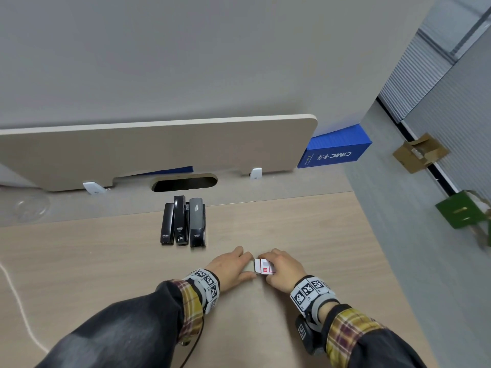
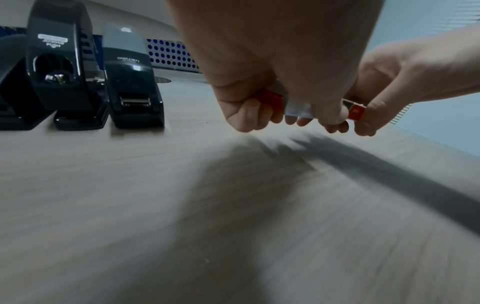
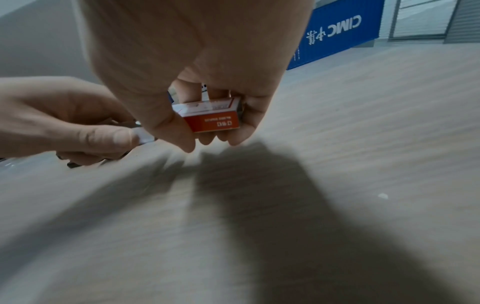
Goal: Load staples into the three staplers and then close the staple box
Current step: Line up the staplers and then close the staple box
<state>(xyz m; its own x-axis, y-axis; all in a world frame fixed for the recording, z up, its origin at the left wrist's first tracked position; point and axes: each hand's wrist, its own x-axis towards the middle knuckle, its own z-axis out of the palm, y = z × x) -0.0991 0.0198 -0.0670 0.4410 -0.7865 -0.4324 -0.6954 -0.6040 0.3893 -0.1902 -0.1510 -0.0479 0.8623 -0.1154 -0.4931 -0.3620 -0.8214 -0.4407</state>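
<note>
Three black staplers (image 1: 182,221) stand side by side at the back of the desk, seen close in the left wrist view (image 2: 78,82). A small red and white staple box (image 1: 263,266) is held just above the desk between both hands. My right hand (image 1: 281,268) grips the box's outer sleeve (image 3: 215,117). My left hand (image 1: 233,266) pinches the grey inner tray (image 1: 249,267) that sticks out of the sleeve's left end (image 3: 141,134). The staples inside are hidden.
A beige divider panel (image 1: 159,150) stands behind the staplers, with a cable slot (image 1: 184,182) in the desk. A blue box (image 1: 334,150) sits at the back right. The desk's right edge (image 1: 377,261) runs close to my right hand. A white cord (image 1: 16,296) lies at the left.
</note>
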